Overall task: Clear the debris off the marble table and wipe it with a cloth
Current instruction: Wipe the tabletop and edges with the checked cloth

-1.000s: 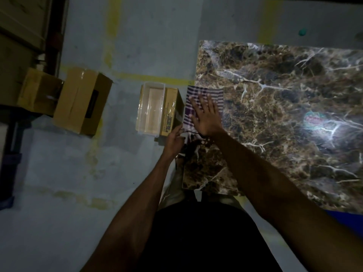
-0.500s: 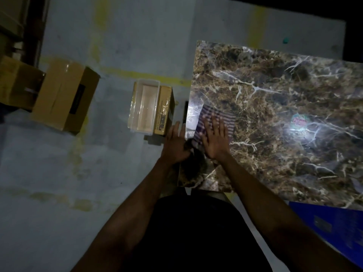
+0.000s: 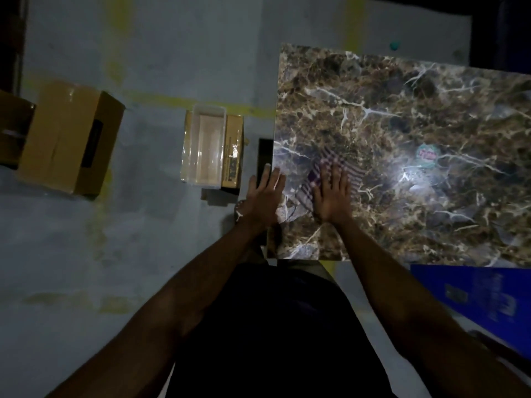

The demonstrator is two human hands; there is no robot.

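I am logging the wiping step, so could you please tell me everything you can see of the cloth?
The cloth is thin fabric with purple and white stripes, lying crumpled flat on the marble table near its left edge. The right hand presses on it, palm down with fingers spread, covering its middle. The left hand lies just beside it at the table's edge; whether it touches the cloth is unclear.

Both forearms bare from elbow to wrist — no sleeves in view. Left hand and right hand bare, no gloves or rings discernible. A pale band or bracelet shows at the left wrist, at about 8 o'clock from that hand. Torso at 6 o'clock wears a dark garment — black or deep navy; dim light hides detail.
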